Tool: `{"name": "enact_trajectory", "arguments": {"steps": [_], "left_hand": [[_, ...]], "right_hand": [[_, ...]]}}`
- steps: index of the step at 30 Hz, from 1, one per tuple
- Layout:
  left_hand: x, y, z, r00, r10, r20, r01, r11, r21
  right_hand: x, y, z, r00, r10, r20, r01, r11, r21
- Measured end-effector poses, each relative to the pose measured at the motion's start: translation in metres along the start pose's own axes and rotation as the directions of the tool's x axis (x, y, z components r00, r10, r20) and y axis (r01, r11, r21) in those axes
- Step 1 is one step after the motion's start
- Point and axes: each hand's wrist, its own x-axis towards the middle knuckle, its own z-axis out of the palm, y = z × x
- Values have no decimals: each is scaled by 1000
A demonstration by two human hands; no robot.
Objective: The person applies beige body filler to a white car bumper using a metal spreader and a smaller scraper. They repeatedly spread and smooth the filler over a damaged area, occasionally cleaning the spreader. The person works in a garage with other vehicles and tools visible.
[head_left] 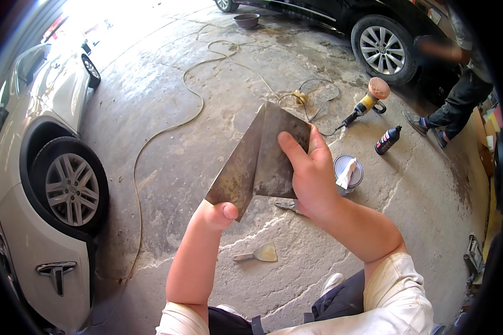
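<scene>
My left hand [219, 215] grips the lower edge of a thin, stained grey-brown plate [236, 173], its thumb on the near face and its fingers hidden behind. My right hand [317, 181] pinches a second flat plate [279, 148], thumb on the face and fingers round the far edge. The two plates meet or overlap along a slanting line in front of me; whether they are joined I cannot tell. A putty knife [262, 253] with a wide yellowish blade lies on the floor below them. Partly covered by my right wrist is a dark tool [286, 206].
A round tub [349, 174] with a white packet on top stands right of my right hand. Beyond are a black bottle [388, 140] and a yellow polisher [369, 104]. A hose [167, 129] crosses the concrete. A white car [67, 223], a black car [341, 17] and another person [464, 95] are around.
</scene>
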Motion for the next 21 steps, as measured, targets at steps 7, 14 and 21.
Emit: {"name": "enact_trajectory", "arguments": {"steps": [7, 14, 21], "left_hand": [[2, -3, -12, 985, 143, 99, -143, 990, -9], [-3, -2, -35, 965, 206, 160, -206, 978, -18], [-8, 9, -31, 998, 48, 43, -52, 996, 77]], "right_hand": [[1, -5, 2, 1000, 13, 0, -13, 1000, 4], [0, -3, 0, 992, -124, 37, 127, 985, -116], [4, 1, -4, 973, -196, 124, 213, 965, -151]]}}
